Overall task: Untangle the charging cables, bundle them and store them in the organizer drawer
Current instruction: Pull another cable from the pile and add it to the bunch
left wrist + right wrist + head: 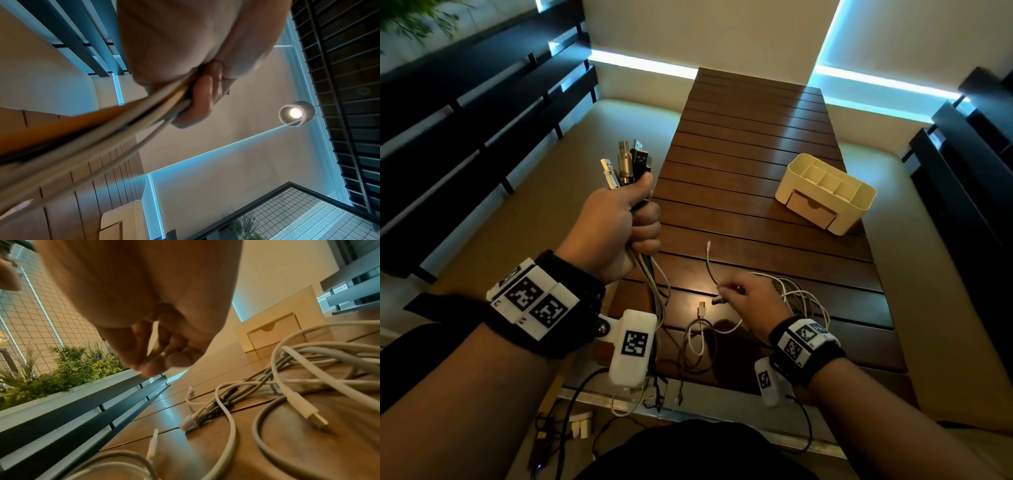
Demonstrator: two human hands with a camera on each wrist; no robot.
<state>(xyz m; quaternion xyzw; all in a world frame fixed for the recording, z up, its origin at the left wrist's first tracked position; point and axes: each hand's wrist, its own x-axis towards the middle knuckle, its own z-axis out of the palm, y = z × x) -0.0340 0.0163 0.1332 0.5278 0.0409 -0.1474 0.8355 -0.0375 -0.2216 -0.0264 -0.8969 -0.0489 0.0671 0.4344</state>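
My left hand [616, 222] is raised off the near left edge of the slatted wooden surface [756, 164], its fingers [202, 95] curled tight into a fist round a bunch of charging cables [650, 274]. Their USB plugs [626, 161] stick up above my thumb, and the cords hang down below my little finger, trailing past the wrist and over the near edge of the surface. My right hand [750, 298] is low over the surface, well to the right of the left fist and nearer to me. Its fingers [156, 353] are bent inward and pinch a thin dark cable [710, 270] near its end; the free tip of that cable rises away from my fingertips and ends in a small plug. Just right of these fingers and under my wrist lies a loose heap of white cables [804, 298], still looped over one another. Left of my fingertips a white cable [698, 329] lies in a loop on the surface with its plug pointing away from me. The cream organizer [825, 192] stands beyond my right fingers, well apart from them, its small drawer [810, 209] closed and facing me.
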